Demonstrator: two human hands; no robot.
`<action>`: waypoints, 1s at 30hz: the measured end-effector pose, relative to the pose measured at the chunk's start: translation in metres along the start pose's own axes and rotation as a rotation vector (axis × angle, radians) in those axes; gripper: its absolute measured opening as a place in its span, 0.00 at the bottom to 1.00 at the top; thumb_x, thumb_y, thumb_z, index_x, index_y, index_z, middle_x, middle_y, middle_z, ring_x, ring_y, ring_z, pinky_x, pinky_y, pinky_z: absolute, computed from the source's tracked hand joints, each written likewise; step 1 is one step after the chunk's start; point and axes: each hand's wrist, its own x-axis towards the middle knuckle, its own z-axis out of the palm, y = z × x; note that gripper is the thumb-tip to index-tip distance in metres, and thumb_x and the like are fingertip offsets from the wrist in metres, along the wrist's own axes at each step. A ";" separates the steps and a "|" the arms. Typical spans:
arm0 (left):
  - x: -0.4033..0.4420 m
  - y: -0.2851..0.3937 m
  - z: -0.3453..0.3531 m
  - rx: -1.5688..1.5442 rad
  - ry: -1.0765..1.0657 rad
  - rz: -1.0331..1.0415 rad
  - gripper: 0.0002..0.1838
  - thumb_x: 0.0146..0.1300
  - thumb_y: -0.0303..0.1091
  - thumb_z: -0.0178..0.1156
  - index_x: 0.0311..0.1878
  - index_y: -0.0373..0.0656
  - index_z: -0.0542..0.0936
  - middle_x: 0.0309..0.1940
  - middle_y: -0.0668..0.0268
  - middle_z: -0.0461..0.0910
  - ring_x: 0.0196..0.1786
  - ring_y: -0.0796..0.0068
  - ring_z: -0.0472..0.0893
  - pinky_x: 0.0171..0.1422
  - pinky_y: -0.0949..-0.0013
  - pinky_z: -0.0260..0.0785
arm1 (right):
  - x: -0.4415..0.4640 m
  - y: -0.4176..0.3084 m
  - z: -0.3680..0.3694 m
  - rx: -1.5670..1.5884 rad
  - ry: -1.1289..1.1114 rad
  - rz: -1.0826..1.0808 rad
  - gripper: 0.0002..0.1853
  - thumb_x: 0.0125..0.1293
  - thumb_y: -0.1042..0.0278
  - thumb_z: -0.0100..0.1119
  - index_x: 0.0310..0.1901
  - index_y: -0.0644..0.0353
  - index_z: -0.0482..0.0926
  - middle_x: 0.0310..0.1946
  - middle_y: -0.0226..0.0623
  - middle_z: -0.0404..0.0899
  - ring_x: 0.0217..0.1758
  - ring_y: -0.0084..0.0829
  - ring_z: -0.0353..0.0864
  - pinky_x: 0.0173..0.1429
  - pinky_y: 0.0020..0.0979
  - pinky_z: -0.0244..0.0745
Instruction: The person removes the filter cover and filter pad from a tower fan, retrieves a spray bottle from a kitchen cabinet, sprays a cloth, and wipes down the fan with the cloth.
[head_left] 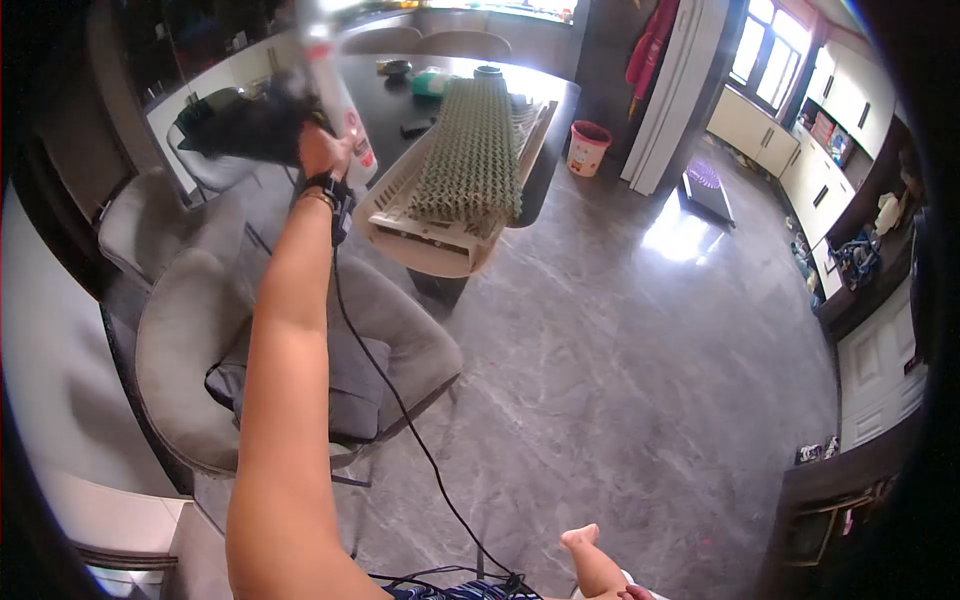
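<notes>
My left hand (pixel 325 152) reaches out at the upper left, with a strap and a dark band round its wrist. Its fingers are closed on a white bottle (pixel 345 115) with red markings, whose top is blurred. Just right of the bottle, a green woven lattice roll (pixel 465 150) lies on a long cream slatted panel (pixel 385 215) on the dark table (pixel 555 90). A black cable (pixel 405 410) trails down from near my left wrist. My right hand is not recognisable; a bit of fingers (pixel 636 593) at the bottom edge cannot be assigned.
Grey chairs (pixel 180 340) stand below and left of the table, one holding a dark grey bag (pixel 350 390). A pink-rimmed bin (pixel 588 150) stands right of it. A person's bare foot (pixel 580 537) shows at the bottom. Cabinets (pixel 825 180) line the right.
</notes>
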 end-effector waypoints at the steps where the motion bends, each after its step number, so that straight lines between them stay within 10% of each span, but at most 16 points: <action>1: -0.001 -0.002 0.003 -0.001 0.000 -0.005 0.38 0.37 0.51 0.70 0.44 0.29 0.68 0.34 0.44 0.77 0.39 0.48 0.79 0.44 0.57 0.72 | 0.001 0.000 -0.001 0.002 -0.006 0.002 0.22 0.60 0.64 0.59 0.53 0.68 0.69 0.45 0.43 0.75 0.38 0.31 0.80 0.38 0.28 0.76; 13: -0.002 -0.038 0.047 -0.019 -0.322 0.071 0.40 0.50 0.65 0.55 0.47 0.29 0.74 0.41 0.43 0.76 0.47 0.44 0.75 0.50 0.55 0.68 | 0.010 0.032 -0.007 -0.062 -0.008 -0.018 0.20 0.61 0.66 0.57 0.53 0.67 0.69 0.43 0.41 0.77 0.37 0.31 0.81 0.36 0.26 0.76; 21: -0.032 -0.085 0.011 -0.063 0.139 -0.417 0.27 0.64 0.50 0.41 0.30 0.31 0.75 0.30 0.45 0.78 0.34 0.47 0.77 0.36 0.51 0.68 | -0.014 -0.034 0.018 -0.121 0.029 -0.168 0.14 0.61 0.69 0.55 0.47 0.66 0.74 0.40 0.41 0.78 0.37 0.30 0.80 0.34 0.26 0.74; 23: -0.019 -0.184 0.051 0.263 0.639 0.270 0.24 0.67 0.47 0.36 0.34 0.34 0.72 0.34 0.47 0.78 0.33 0.49 0.77 0.33 0.53 0.66 | -0.009 -0.050 0.028 0.086 -0.009 -0.173 0.11 0.66 0.68 0.48 0.44 0.64 0.74 0.36 0.38 0.79 0.32 0.25 0.80 0.29 0.22 0.74; 24: -0.022 -0.163 0.031 -0.446 0.425 -0.314 0.25 0.67 0.50 0.35 0.37 0.34 0.72 0.33 0.49 0.78 0.34 0.52 0.77 0.35 0.53 0.67 | -0.033 -0.089 0.040 0.108 0.040 -0.217 0.13 0.68 0.63 0.45 0.42 0.64 0.76 0.32 0.37 0.80 0.34 0.23 0.79 0.34 0.23 0.74; 25: -0.013 -0.207 0.026 -0.124 0.140 -0.221 0.20 0.65 0.41 0.38 0.55 0.39 0.65 0.46 0.62 0.74 0.54 0.65 0.70 0.55 0.63 0.64 | -0.044 -0.110 0.042 -0.076 0.079 -0.398 0.15 0.68 0.63 0.44 0.43 0.67 0.76 0.33 0.37 0.80 0.36 0.23 0.78 0.39 0.23 0.73; 28: -0.010 -0.150 -0.065 0.562 0.062 0.323 0.35 0.33 0.37 0.68 0.50 0.41 0.70 0.43 0.62 0.75 0.38 0.57 0.77 0.46 0.54 0.69 | -0.131 -0.232 0.060 0.100 -0.052 -0.561 0.11 0.63 0.77 0.48 0.46 0.64 0.76 0.45 0.43 0.77 0.50 0.31 0.74 0.56 0.31 0.67; 30: 0.001 -0.103 -0.089 -0.019 0.118 0.293 0.29 0.38 0.35 0.66 0.48 0.39 0.71 0.41 0.62 0.75 0.37 0.60 0.76 0.44 0.55 0.69 | -0.165 -0.258 0.059 -0.070 -0.076 -0.855 0.19 0.50 0.83 0.54 0.46 0.59 0.77 0.46 0.44 0.76 0.52 0.41 0.71 0.62 0.37 0.58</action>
